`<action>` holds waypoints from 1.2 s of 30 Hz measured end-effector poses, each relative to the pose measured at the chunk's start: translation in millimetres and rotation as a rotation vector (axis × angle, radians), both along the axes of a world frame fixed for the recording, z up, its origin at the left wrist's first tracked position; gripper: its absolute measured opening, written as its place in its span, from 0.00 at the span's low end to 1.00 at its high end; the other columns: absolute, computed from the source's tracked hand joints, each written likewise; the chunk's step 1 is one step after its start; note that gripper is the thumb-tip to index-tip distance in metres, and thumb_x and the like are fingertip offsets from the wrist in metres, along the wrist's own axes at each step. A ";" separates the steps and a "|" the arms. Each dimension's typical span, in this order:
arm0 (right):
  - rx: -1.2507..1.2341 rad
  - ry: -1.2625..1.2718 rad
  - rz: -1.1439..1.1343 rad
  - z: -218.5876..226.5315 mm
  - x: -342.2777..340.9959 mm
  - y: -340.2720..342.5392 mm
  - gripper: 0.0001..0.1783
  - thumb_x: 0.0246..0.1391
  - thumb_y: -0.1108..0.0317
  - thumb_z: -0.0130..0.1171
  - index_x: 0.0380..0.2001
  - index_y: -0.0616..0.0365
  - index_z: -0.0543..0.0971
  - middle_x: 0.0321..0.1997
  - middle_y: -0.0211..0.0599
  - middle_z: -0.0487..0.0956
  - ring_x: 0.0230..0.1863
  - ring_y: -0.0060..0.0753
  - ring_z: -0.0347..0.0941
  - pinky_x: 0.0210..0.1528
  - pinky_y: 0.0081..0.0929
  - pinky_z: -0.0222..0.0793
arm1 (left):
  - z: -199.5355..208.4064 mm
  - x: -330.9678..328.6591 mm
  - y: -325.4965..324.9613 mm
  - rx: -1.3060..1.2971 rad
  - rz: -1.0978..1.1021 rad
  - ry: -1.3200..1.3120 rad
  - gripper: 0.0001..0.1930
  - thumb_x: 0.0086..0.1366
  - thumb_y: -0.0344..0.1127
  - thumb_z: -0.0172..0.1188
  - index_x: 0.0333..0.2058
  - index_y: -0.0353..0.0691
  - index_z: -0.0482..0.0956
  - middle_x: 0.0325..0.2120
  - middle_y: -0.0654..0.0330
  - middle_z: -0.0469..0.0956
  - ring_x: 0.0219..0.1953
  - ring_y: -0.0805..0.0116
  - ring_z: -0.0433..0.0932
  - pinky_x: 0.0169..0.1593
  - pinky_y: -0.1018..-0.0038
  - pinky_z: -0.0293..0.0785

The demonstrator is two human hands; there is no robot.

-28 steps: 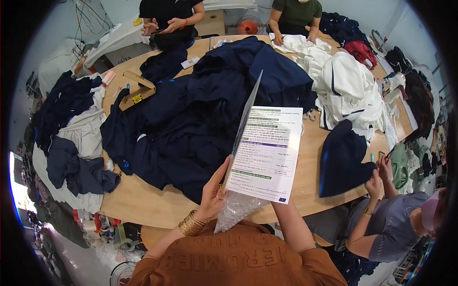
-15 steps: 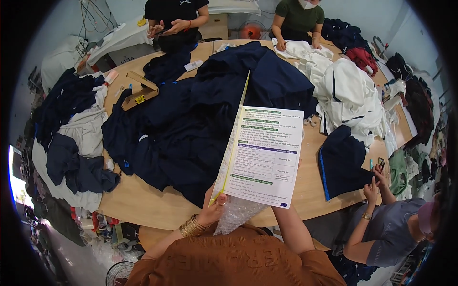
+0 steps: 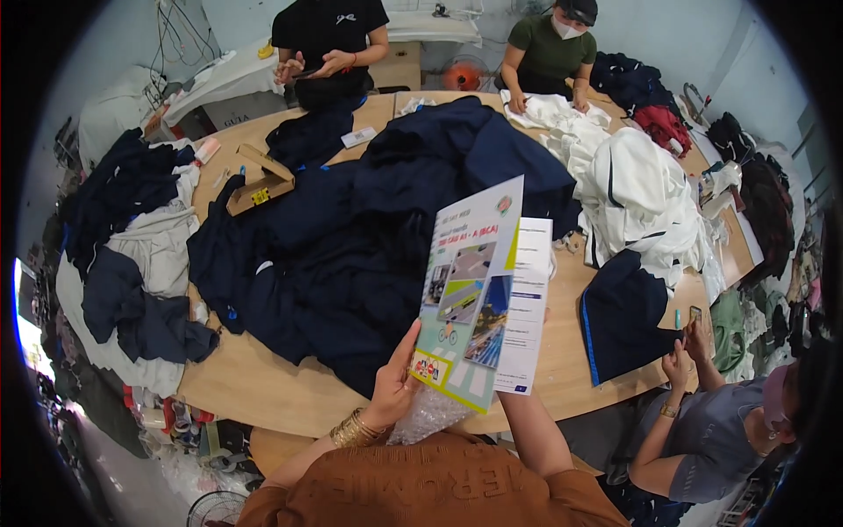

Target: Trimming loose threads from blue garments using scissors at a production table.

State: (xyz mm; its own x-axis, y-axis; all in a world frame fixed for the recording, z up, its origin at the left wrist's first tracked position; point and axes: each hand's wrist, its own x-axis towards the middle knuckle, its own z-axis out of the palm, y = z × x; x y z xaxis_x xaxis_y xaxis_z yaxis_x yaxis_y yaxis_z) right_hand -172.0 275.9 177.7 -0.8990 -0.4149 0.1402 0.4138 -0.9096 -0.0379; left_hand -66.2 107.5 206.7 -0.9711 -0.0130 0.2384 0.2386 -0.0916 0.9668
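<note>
Together, we are holding up a colourful leaflet [image 3: 470,299], our left hand [image 3: 392,386] pinching its lower corner, right hand hidden behind it, navy garments [image 3: 351,237] beyond.

Two leaflets [image 3: 479,299], one cardboard box [image 3: 260,180]

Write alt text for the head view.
The person's left hand holds a colourful printed leaflet upright with white sheets behind it; the right hand is hidden behind them. Beyond lies a wooden table heaped with navy garments and white garments, with three other people around it.
</note>
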 end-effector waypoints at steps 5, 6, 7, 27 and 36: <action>0.642 0.091 0.134 24.2 -13.1 4.2 0.37 0.58 0.39 0.37 0.59 0.57 0.60 0.59 0.40 0.66 0.57 0.39 0.64 0.58 0.37 0.61 | -5.0 5.3 -7.3 0.055 0.132 -0.148 0.31 0.68 0.43 0.45 0.63 0.34 0.47 0.56 0.57 0.64 0.50 0.73 0.67 0.51 0.80 0.63; 0.578 0.120 0.225 21.9 -18.4 9.5 0.36 0.59 0.40 0.36 0.59 0.56 0.60 0.59 0.40 0.66 0.57 0.39 0.64 0.58 0.37 0.61 | -6.1 5.6 -8.5 0.146 0.160 -0.264 0.30 0.68 0.43 0.45 0.63 0.34 0.48 0.53 0.59 0.67 0.46 0.75 0.69 0.48 0.82 0.65; 0.612 0.066 0.240 32.3 -19.8 6.3 0.34 0.60 0.42 0.37 0.58 0.58 0.61 0.58 0.40 0.67 0.57 0.36 0.65 0.57 0.35 0.61 | -11.1 6.8 -14.2 0.147 0.155 -0.254 0.30 0.68 0.43 0.45 0.63 0.34 0.48 0.53 0.59 0.67 0.46 0.75 0.69 0.48 0.82 0.65; 0.962 0.082 -0.152 92.2 -55.4 4.8 0.38 0.58 0.34 0.28 0.54 0.54 0.67 0.49 0.29 0.76 0.48 0.24 0.72 0.46 0.23 0.67 | 16.9 -33.5 -38.6 -0.164 0.244 -0.025 0.32 0.50 0.13 0.35 0.54 0.40 0.69 0.33 0.56 0.75 0.35 0.77 0.71 0.43 0.84 0.64; 1.300 0.268 0.152 116.3 -82.8 56.5 0.31 0.56 0.41 0.44 0.47 0.58 0.73 0.41 0.36 0.79 0.42 0.32 0.76 0.45 0.28 0.68 | 30.4 -28.6 -49.2 -0.390 0.255 0.048 0.33 0.47 0.13 0.37 0.53 0.41 0.71 0.31 0.53 0.72 0.32 0.69 0.72 0.40 0.84 0.65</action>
State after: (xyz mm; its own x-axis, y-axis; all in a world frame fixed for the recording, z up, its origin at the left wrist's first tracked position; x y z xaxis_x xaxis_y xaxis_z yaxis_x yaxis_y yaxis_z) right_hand -254.8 332.4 294.0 -0.8394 -0.4734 -0.2669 0.3506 -0.0964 -0.9316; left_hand -94.8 58.3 237.1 -0.9363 -0.1500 0.3175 0.2517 0.3438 0.9047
